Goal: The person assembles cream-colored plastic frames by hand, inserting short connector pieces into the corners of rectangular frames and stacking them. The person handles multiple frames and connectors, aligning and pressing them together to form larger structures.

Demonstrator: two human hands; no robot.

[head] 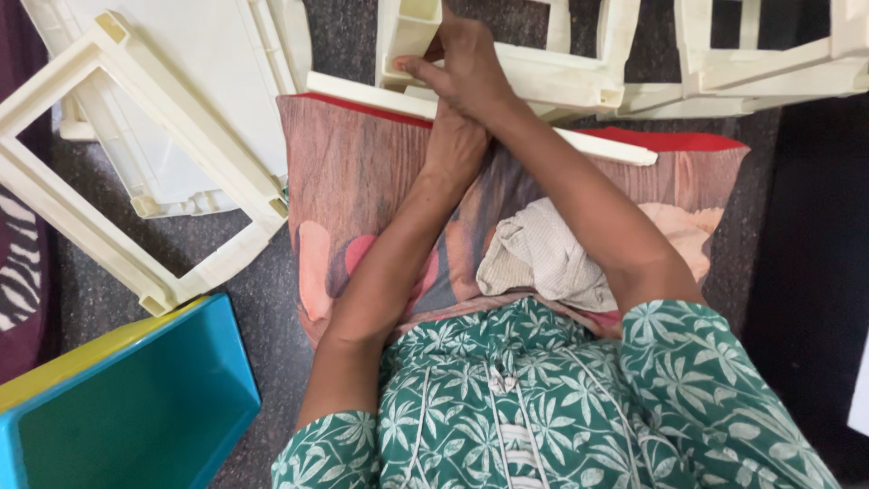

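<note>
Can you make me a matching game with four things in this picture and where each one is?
Things:
1. blue bin
2. crumpled cloth
3. right hand
4. cream square frame

Places:
A. lying on the printed cushion, beside the right forearm
B. bottom left corner, on the floor
C. at the top, gripping a cream plastic piece
D. on the floor at the left, above the bin

Pairs: 1-B, 2-A, 3-C, 4-D
</note>
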